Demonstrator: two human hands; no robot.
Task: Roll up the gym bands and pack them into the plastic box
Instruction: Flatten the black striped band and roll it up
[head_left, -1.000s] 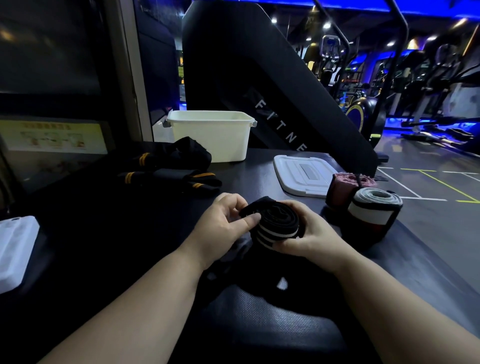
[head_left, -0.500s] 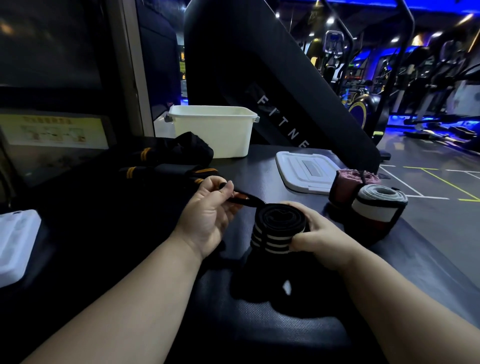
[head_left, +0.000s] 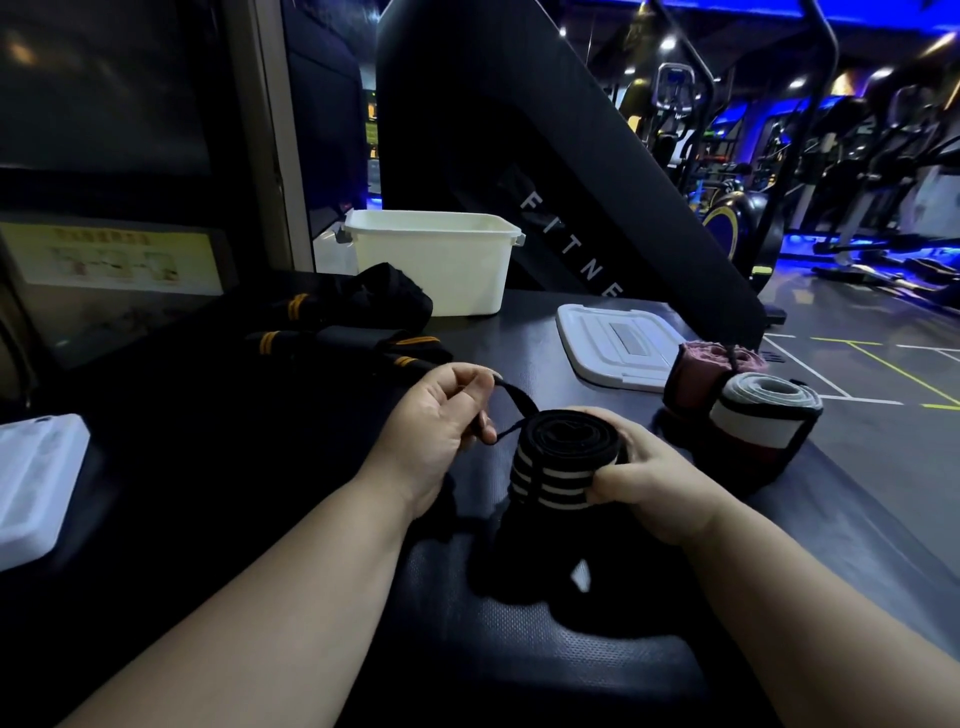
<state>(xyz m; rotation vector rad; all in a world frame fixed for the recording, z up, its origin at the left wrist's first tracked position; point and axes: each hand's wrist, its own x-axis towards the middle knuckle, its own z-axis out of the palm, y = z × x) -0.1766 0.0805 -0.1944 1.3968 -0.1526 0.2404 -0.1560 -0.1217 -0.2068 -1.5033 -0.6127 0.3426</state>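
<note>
Dim gym counter (head_left: 519, 675), one band rolled, its strap end loose
Right hand (head_left: 654, 483) grips the striped black roll (head_left: 558, 462) upright; left hand (head_left: 436, 421) pinches its thin strap (head_left: 511, 402), pulled taut sideways. Next the strap likely wants wrapping round, then the roll goes to the open plastic box (head_left: 436, 265), well apart at the back; unrolled orange-striped bands (head_left: 337, 332) lie before it, lid (head_left: 618, 343) and two finished rolls (head_left: 763, 421) lie to the right

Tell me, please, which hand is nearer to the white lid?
Right. The right hand, holding the striped roll, is in front of the lid; the left hand, pinching the strap, is farther to its left.
</note>
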